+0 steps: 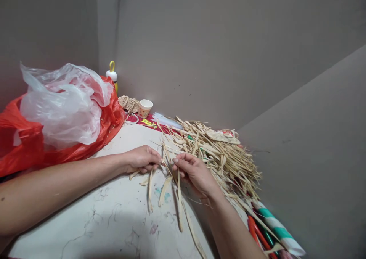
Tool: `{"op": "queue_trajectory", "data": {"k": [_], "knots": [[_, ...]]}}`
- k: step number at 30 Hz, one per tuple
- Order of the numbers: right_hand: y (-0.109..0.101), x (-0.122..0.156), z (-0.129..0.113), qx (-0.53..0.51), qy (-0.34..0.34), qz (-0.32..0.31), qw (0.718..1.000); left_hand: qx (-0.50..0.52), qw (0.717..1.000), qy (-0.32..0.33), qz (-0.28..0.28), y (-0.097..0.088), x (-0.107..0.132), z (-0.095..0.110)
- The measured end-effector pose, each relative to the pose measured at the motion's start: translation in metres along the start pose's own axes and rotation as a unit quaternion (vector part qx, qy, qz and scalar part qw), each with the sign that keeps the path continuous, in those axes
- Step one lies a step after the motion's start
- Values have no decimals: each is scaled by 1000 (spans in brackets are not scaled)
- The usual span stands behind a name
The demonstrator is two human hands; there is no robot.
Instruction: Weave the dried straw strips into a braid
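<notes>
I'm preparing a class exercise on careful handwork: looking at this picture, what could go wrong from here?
1. The dried plant strips held by the left hand and right hand look thin and dry, so a hard pull might split one.
2. The heap of similar strips lies loose and tangled beside the right hand, so that arm could snag or scatter some.
3. The paper cup stands beyond the hands; a flicked strip might tip it.
</notes>
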State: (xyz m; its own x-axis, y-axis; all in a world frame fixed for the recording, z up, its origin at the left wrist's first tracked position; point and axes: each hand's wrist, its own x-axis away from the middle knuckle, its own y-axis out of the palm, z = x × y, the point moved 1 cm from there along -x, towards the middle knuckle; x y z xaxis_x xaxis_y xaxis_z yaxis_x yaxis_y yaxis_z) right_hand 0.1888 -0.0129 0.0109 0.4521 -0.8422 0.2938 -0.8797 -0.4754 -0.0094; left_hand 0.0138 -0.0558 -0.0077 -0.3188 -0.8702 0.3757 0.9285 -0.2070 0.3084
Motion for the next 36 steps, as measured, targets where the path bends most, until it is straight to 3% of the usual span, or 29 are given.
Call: {"op": "queue_trajectory", "data": {"k": [7,13,22,31,36], "knots": [[9,5,3,-3,-2,-5,1000,-10,1000,21,-3,2,1,0],[25,12,12,30,2,-1,1000,-46,997,54,29,3,1,-2],[32,7,26,-68,2,-11,998,-50,995,71,45,8,1,-2],[14,9,5,-44,72,-105,991,-48,996,49,57,5,1,-1],[-16,0,-3,101,18,-93,990,-54,995,33,74,8,1,2]]}}
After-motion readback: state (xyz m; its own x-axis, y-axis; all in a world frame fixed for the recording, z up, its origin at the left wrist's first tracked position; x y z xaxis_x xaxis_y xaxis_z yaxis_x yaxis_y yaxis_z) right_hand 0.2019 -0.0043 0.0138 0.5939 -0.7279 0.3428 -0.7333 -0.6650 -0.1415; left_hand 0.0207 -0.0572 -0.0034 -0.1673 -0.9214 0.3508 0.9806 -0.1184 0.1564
